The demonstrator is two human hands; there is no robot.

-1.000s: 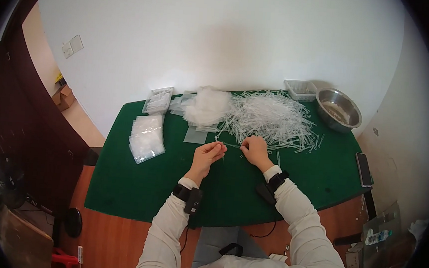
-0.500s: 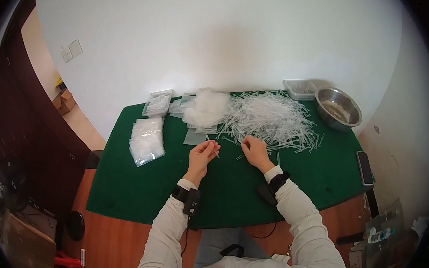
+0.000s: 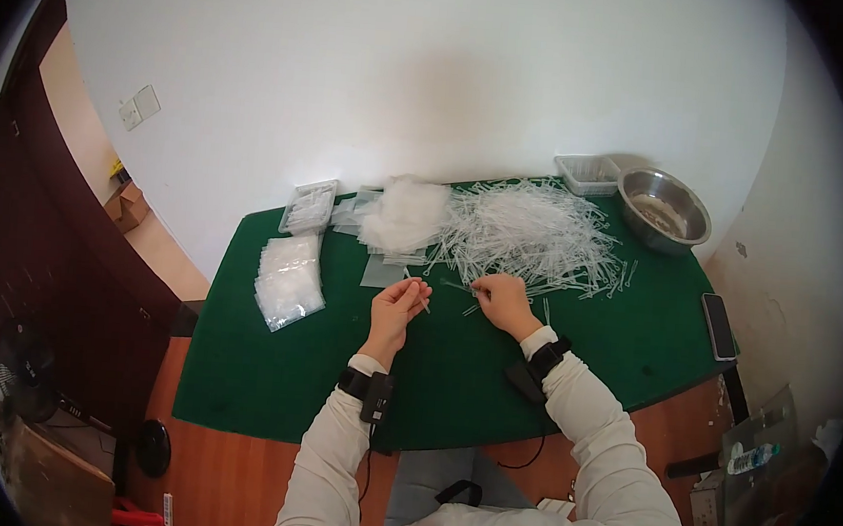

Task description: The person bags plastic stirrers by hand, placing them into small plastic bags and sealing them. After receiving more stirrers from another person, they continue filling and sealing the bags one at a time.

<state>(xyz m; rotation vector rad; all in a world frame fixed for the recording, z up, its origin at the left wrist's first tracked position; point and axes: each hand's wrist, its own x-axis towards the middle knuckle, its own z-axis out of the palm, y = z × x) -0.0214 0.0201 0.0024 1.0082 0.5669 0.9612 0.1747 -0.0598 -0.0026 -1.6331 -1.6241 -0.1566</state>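
My left hand (image 3: 395,312) is closed in a pinch on a thin whitish plastic stick (image 3: 426,306), whose ends poke out past the fingers. To its right, my right hand (image 3: 507,302) has its fingertips pressed together on a thin clear plastic stick (image 3: 455,285) pointing left. Just beyond lies a large pile of thin clear plastic sticks (image 3: 531,234), some with looped ends. A few loose sticks (image 3: 470,309) rest on the green cloth between my hands. Behind my left hand is a flat clear plastic bag (image 3: 382,272).
A heap of clear plastic bags (image 3: 405,215) sits left of the pile. Further left are a filled white tray (image 3: 309,208) and a stack of clear packets (image 3: 289,279). A second tray (image 3: 589,174), a steel bowl (image 3: 665,212) and a phone (image 3: 718,327) stand at the right.
My right hand has shifted slightly left, and a clear stick now shows at its fingertips. The left hand keeps its pinch almost in place.
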